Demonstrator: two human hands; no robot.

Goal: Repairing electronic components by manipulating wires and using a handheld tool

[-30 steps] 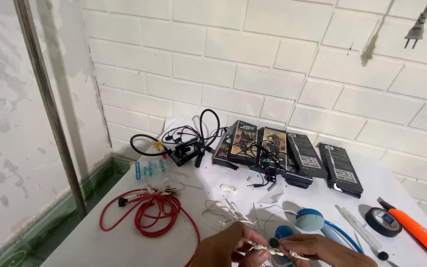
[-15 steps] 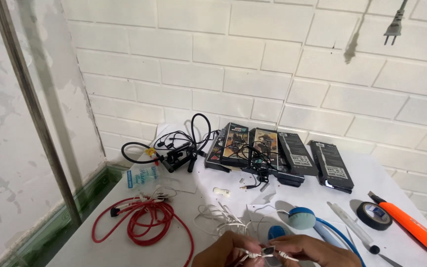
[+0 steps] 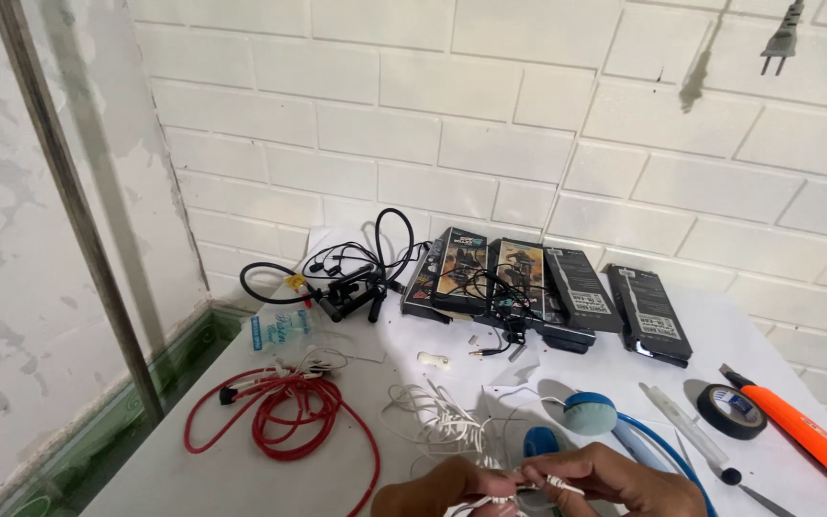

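At the bottom edge my left hand (image 3: 442,488) and my right hand (image 3: 614,479) meet over the white table (image 3: 174,479). Both pinch a thin white cable (image 3: 514,490) stretched between the fingertips. The tangle of white wire (image 3: 442,416) that it belongs to lies just beyond my left hand. Blue headphones (image 3: 591,416) with round ear pads rest right behind my right hand. My wrists are cut off by the frame.
A coiled red cable (image 3: 284,426) lies at the left. Black cables (image 3: 346,278) and several black flat boxes (image 3: 547,287) line the brick wall. At the right are a black tape roll (image 3: 731,410), an orange cutter (image 3: 806,436) and a white pen-like tube (image 3: 686,426). A plug (image 3: 779,40) hangs on the wall.
The view has tilted up slightly, so my hands sit lower in the frame. They stay together on the white cable.
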